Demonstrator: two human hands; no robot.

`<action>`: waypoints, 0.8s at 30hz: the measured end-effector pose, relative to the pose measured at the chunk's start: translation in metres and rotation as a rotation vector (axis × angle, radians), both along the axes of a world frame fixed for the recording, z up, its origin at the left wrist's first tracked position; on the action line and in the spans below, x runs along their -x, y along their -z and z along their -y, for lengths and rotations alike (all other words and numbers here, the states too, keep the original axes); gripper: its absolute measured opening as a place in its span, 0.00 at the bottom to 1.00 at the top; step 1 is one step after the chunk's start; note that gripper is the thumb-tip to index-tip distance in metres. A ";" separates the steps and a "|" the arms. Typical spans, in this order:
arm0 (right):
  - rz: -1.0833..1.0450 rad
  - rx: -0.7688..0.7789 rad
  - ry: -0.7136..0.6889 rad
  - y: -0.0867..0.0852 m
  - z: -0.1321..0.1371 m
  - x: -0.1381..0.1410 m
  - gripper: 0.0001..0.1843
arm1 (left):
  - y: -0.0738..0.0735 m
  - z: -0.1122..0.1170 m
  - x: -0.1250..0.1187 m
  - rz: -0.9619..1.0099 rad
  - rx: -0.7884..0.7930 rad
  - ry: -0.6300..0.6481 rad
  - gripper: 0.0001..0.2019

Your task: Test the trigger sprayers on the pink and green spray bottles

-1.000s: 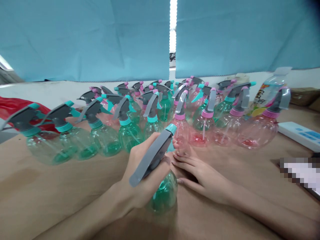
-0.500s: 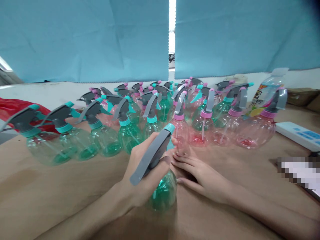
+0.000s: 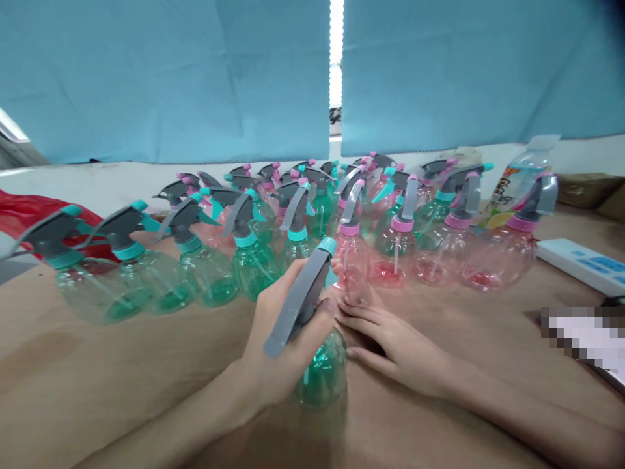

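My left hand (image 3: 280, 339) is wrapped round the neck of a green spray bottle (image 3: 319, 374) with a grey trigger head and a turquoise nozzle. The bottle stands near the table's front, and my fingers and palm hide its collar. My right hand (image 3: 390, 342) lies low beside it on the right, palm down with fingers stretched out. Its fingertips are close to the bottle; whether they touch it I cannot tell. Just beyond stand another green spray bottle (image 3: 254, 267) and a pink spray bottle (image 3: 350, 260).
Several more green and pink spray bottles fill the table (image 3: 161, 365) behind. At right are a clear drink bottle (image 3: 527, 166), a white device with blue markings (image 3: 583, 264) and a blurred-out flat object (image 3: 586, 339). Red plastic (image 3: 43, 215) lies at far left.
The head of the held spray bottle has turned a little, its grey top now pointing more upright. My left hand has shifted slightly with it; the right hand stays in place.
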State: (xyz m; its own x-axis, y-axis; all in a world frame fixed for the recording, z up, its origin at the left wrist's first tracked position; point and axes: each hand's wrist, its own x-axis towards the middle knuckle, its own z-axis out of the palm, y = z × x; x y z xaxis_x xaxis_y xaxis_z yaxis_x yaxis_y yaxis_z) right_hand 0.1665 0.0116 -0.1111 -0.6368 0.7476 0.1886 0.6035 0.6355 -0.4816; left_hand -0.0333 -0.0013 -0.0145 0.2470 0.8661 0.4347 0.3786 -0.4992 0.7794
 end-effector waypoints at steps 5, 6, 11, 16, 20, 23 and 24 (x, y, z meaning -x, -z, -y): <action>0.027 0.008 -0.004 -0.001 0.000 0.000 0.31 | 0.000 0.001 0.000 0.001 -0.009 0.006 0.02; 0.028 0.009 -0.004 -0.001 0.000 0.000 0.31 | 0.000 0.001 0.000 0.000 -0.012 0.011 0.02; 0.010 0.001 -0.005 -0.002 0.000 0.000 0.31 | 0.002 0.000 0.001 -0.013 -0.021 0.031 0.02; -0.025 -0.006 -0.004 0.000 0.001 0.000 0.31 | 0.003 0.000 0.001 -0.036 0.013 0.016 0.02; -0.047 -0.011 -0.007 0.001 0.000 0.000 0.30 | 0.001 0.001 0.002 -0.040 0.053 0.018 0.03; -0.053 -0.015 -0.008 0.001 0.000 0.000 0.30 | 0.001 0.001 0.001 -0.030 0.050 0.013 0.02; -0.047 -0.014 -0.009 0.001 0.000 0.000 0.30 | 0.001 0.001 0.001 -0.028 0.048 0.010 0.02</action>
State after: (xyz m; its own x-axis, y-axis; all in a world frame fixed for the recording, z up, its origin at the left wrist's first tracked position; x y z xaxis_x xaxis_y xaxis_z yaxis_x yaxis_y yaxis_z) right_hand 0.1667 0.0114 -0.1121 -0.6335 0.7393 0.2284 0.5750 0.6473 -0.5004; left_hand -0.0345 -0.0028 -0.0153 0.2677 0.8829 0.3857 0.3958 -0.4658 0.7914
